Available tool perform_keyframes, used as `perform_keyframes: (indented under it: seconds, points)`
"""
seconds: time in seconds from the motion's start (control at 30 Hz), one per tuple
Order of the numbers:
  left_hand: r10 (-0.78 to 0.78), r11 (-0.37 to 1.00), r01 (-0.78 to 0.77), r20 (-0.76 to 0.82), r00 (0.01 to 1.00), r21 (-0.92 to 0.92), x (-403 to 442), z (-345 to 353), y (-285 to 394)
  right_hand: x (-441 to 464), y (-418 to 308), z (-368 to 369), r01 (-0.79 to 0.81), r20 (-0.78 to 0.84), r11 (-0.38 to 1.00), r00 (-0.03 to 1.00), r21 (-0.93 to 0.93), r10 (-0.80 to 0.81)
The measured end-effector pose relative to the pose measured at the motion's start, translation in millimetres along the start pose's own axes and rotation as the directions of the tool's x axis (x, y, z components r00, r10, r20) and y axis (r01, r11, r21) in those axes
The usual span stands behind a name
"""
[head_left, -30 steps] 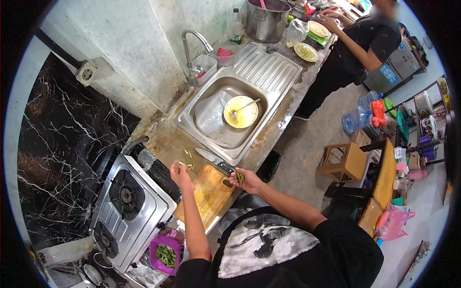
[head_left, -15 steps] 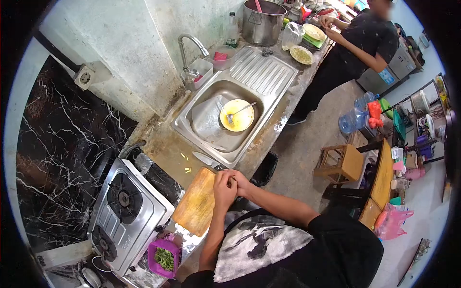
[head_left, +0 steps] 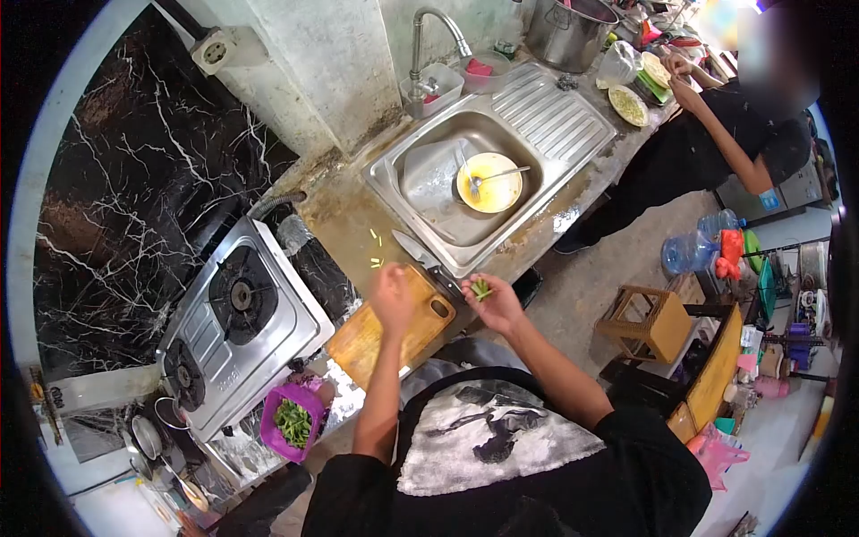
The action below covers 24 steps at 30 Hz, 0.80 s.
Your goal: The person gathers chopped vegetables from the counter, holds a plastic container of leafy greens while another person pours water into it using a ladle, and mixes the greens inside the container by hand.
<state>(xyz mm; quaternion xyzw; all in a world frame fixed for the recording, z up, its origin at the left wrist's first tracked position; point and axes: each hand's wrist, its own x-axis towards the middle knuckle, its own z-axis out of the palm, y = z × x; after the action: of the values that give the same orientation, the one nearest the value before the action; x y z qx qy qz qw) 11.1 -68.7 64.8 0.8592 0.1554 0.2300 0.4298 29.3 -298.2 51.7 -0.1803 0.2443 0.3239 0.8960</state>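
Note:
My right hand (head_left: 494,304) is cupped palm up by the counter's front edge, with cut green vegetable pieces (head_left: 480,289) lying in it. Over the wooden cutting board (head_left: 380,336) hovers my left hand (head_left: 391,295), its fingers smeared by motion. The board's surface shows no pieces on it where it is visible. A knife (head_left: 428,259) with a dark handle lies between the board and the sink. A few pale green scraps (head_left: 376,238) rest on the wet counter beyond the board. At lower left, a purple container (head_left: 269,428) holds more cut greens (head_left: 293,422).
A steel sink (head_left: 530,234) holds a yellow-stained bowl (head_left: 503,195) with a fork. Left of the board stands a two-burner gas stove (head_left: 268,331). Another person (head_left: 716,143) works with their hands at the far right end of the counter, near plates and a large pot (head_left: 573,36).
My hands were together at the board's corner and are now apart. The left moved over the board; the right turned palm up, showing green pieces. The camera view shifted.

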Motion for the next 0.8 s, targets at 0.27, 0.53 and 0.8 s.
perform_keyframes:
  seconds: [0.27,0.53,0.8]
  points:
    - [-0.177,0.865,0.029,0.249,0.952,0.501,52.0,-23.4,-69.5,-27.6,-48.5,-94.3,0.268,-0.437,0.962,0.860,-0.055,-0.264]
    - [-0.164,0.892,-0.020,0.364,0.917,0.451,55.8,-15.0,-78.3,4.8,-51.1,-157.7,0.291,-0.561,0.944,0.760,-0.159,-0.328]
    - [0.072,0.905,-0.224,0.387,0.919,0.362,46.4,-12.6,-90.5,-12.9,-28.5,-190.3,0.049,-0.631,0.942,0.731,-0.332,-0.261]
